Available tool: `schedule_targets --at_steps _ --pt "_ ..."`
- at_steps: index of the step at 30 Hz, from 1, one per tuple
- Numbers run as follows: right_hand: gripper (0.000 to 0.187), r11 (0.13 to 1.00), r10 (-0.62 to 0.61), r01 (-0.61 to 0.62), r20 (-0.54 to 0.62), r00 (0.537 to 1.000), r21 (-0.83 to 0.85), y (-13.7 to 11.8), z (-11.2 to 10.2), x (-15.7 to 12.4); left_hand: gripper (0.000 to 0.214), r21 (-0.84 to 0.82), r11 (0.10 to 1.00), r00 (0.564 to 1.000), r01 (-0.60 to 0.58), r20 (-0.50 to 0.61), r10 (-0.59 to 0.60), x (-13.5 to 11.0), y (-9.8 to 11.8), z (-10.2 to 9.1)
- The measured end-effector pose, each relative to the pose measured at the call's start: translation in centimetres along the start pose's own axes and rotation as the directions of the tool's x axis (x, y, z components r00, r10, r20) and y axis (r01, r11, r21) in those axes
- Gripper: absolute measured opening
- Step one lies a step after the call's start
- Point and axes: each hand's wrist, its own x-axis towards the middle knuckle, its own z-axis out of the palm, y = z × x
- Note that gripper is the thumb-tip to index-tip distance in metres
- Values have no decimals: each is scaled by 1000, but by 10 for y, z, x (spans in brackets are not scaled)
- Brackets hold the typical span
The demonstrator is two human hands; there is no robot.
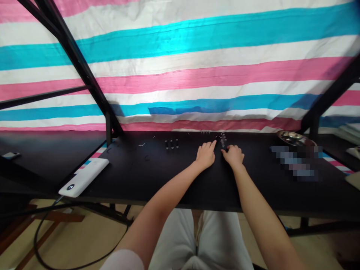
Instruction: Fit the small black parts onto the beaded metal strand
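Note:
Both hands rest on a black table (157, 176) near its far edge. My left hand (206, 153) lies palm down with the fingers stretched toward a small heap of tiny dark parts (223, 141). My right hand (233, 155) sits just right of it, fingers curled, its fingertips at the same heap. Whether it holds a part is hidden. Three small dark upright pieces (171, 144) stand in a row to the left of the hands.
A white power bank (84, 177) with a cable lies at the table's left front corner. A metal bowl (295, 138) sits at the far right beside a blurred patch. Black frame bars rise left and right before a striped tarp.

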Motion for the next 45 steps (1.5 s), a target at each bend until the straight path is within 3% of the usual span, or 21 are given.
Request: schedule_targets --at_steps 5,10,13,15,18,21,31,45 --pt "36 999 -17 19 -34 999 44 1 7 3 52 33 999 999 25 -27 -25 34 2 24" --pt "36 998 -42 44 -40 998 44 -2 11 9 23 -41 996 993 82 -86 -86 38 0 28" --pt "36 998 -45 46 -31 999 46 -4 13 12 11 -199 967 968 161 -162 -194 35 -7 30" --pt "36 998 -42 44 -31 999 52 -6 13 14 9 -385 901 927 201 -222 -302 32 -14 33" --pt "33 997 -31 34 -41 999 72 -6 12 16 9 -670 714 854 204 -236 -465 30 -23 38" --pt "30 992 -35 39 -35 999 122 -7 10 15 8 -801 574 817 170 -211 -536 29 -28 40" --pt "24 960 -273 275 -30 961 55 -17 -1 -1 7 -846 526 836 85 -227 -499 28 -20 30" --pt "26 963 -268 267 5 964 15 -15 -2 -5 8 -813 575 866 94 -218 -449 26 -16 31"
